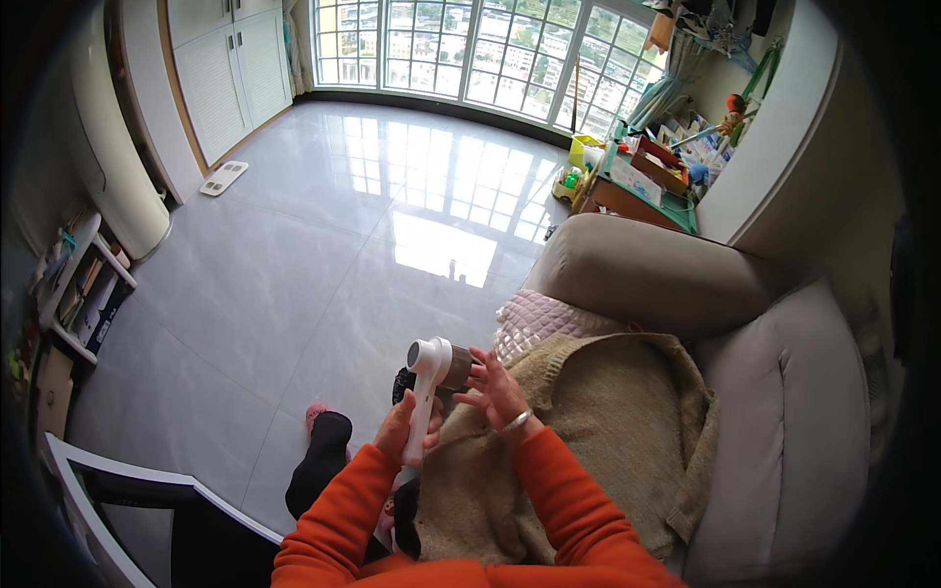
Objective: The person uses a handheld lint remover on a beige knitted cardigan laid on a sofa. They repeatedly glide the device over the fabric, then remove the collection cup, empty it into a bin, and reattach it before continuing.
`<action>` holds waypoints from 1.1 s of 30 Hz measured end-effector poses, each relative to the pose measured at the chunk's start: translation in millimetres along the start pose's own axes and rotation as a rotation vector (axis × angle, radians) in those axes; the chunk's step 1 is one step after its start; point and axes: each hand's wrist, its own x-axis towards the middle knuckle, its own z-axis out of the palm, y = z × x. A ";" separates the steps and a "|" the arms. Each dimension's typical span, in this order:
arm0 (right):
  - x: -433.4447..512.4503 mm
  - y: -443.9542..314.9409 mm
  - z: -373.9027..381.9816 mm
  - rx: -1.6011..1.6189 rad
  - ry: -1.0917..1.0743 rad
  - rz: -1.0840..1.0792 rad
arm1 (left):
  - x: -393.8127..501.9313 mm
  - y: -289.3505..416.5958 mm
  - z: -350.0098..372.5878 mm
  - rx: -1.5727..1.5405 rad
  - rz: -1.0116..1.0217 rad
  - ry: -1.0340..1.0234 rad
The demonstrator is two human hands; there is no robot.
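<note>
My left hand (401, 430) is wrapped around the white handle of a fabric shaver (425, 400). The shaver is held upright, its round head and brownish see-through lint container at the top. Beside that container is my right hand (496, 393), fingers spread and nothing gripped; whether a fingertip touches the container is hard to tell. A bracelet circles the right wrist. Below and to the right of both hands, a tan knitted sweater (625, 411) lies spread over the sofa and partly over my lap.
A grey sofa (779, 434) with a thick armrest (654, 272) and a quilted pink cover (544, 323) is at right. A white-framed table (140, 470) stands at lower left. A bathroom scale (224, 178) lies on the tiled floor (294, 242). Toys and boxes (654, 176) crowd the window corner.
</note>
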 end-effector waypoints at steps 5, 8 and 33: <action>78.0 27.5 -4.3 0.066 -0.214 0.420 | 20.5 24.2 -45.1 0.377 -0.153 0.221; 98.6 50.5 -16.3 0.041 -0.186 0.390 | 35.3 24.5 -57.1 0.604 -0.122 0.386; 71.6 64.6 -29.3 -0.047 -0.124 -0.053 | 57.0 22.7 -56.6 0.548 -0.191 0.405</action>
